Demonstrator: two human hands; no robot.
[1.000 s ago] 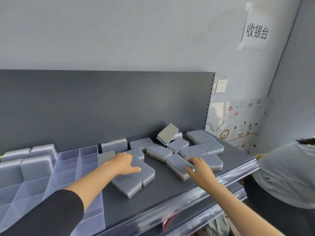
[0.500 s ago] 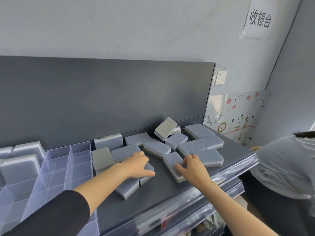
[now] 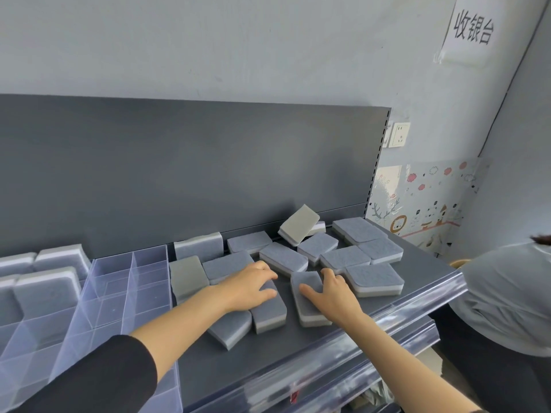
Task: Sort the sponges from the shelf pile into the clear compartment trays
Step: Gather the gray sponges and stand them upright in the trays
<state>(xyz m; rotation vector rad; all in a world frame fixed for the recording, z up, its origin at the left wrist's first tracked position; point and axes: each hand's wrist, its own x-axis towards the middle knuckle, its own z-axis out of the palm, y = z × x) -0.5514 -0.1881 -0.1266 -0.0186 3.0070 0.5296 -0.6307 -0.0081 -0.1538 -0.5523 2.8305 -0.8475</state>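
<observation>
A dark grey metal shelf (image 3: 226, 371) with a tall upright back panel (image 3: 185, 174) of the same colour fills most of the view, and a clear plastic price rail (image 3: 396, 311) runs along its front edge. At the right edge stands another person in a pale grey top (image 3: 507, 293). Two clear plastic compartment trays sit on the left of the shelf: the far-left tray (image 3: 26, 341) holds several blue-grey sponges (image 3: 44, 290) in its rear cells, and the nearer tray (image 3: 125, 281) stands just beside the pile. That loose pile (image 3: 346, 257) of rectangular blue-grey sponges with pale foam undersides lies spread across the middle and right of the shelf, with one beige-faced sponge (image 3: 299, 223) tilted near the back panel. The left hand (image 3: 250, 286) grips a front sponge (image 3: 268, 311), fingers curled over its far end and thumb across its top. The right hand (image 3: 331, 293) pinches the neighbouring sponge (image 3: 310, 314), thumb on its top face and fingers hooked round its far edge. A white wall socket (image 3: 399, 135) sits beside the panel
</observation>
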